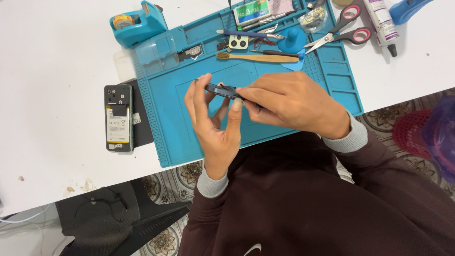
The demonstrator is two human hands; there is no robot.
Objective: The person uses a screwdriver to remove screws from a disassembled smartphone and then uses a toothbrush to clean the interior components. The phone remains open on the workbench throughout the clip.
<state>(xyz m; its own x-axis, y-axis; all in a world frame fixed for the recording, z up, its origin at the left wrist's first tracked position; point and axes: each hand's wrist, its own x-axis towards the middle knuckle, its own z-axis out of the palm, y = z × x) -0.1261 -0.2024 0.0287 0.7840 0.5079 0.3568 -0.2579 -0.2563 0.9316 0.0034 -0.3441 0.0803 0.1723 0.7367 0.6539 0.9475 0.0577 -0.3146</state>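
Apparently mid-job, I have my left hand (pixel 215 124) and right hand (pixel 289 102) both pinching a thin dark phone back cover (pixel 222 90) edge-on above the teal silicone repair mat (pixel 199 137), while the opened battery-exposed phone (pixel 117 117) left of that mat lies uncovered.

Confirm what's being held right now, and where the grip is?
A dark phone, edge-on above the blue mat. Left hand fingers pinch its left end and edges; right hand covers its right end.
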